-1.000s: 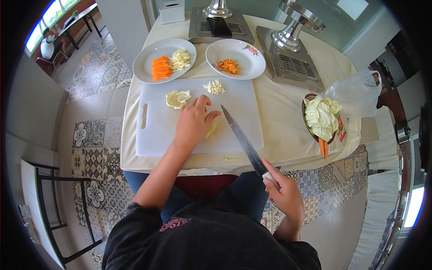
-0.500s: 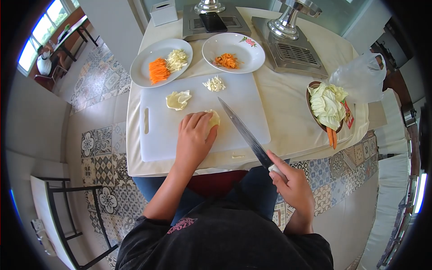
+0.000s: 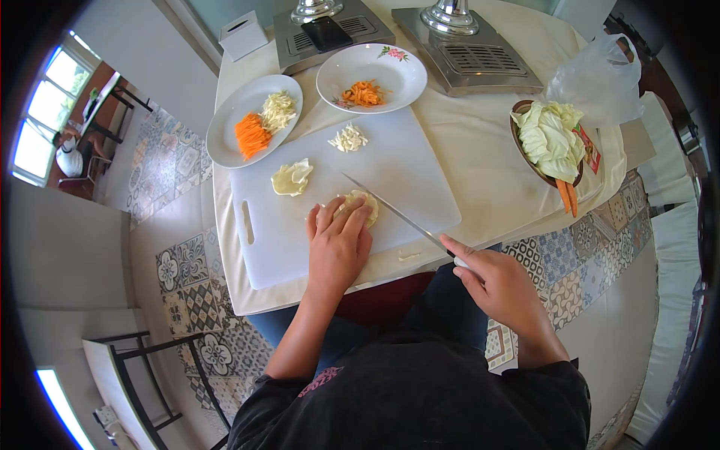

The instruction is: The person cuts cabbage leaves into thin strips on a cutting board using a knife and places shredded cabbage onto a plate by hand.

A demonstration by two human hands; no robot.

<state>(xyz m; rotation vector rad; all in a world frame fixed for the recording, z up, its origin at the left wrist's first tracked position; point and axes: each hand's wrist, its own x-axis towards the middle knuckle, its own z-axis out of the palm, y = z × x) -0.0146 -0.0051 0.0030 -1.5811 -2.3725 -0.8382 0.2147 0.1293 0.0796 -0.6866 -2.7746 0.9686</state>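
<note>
My left hand [image 3: 337, 244] presses a pale cabbage leaf [image 3: 367, 202] onto the white cutting board [image 3: 405, 161], its fingers slightly curled over the leaf and hiding much of it. In my right hand [image 3: 499, 281] is a long kitchen knife [image 3: 397, 213], gripped by its light handle with the index finger along the top. The blade slants up and left, its edge close beside the held leaf. Another cabbage piece [image 3: 292, 178] lies apart on the board. Behind it sits a small pile of chopped cabbage [image 3: 348, 138].
An oval plate [image 3: 221, 135] holds carrot strips and shredded cabbage. Beside it stands a flowered plate [image 3: 409, 71] with shredded carrot. At right are a brown bowl [image 3: 523, 154] of cabbage and carrots, and a plastic bag [image 3: 592, 82]. Metal stands [image 3: 480, 64] and a phone [image 3: 326, 34] are behind.
My view has turned slightly. My left hand's fingers have spread flatter over the leaf. The knife has tipped, its blade now showing narrower and nearer the leaf.
</note>
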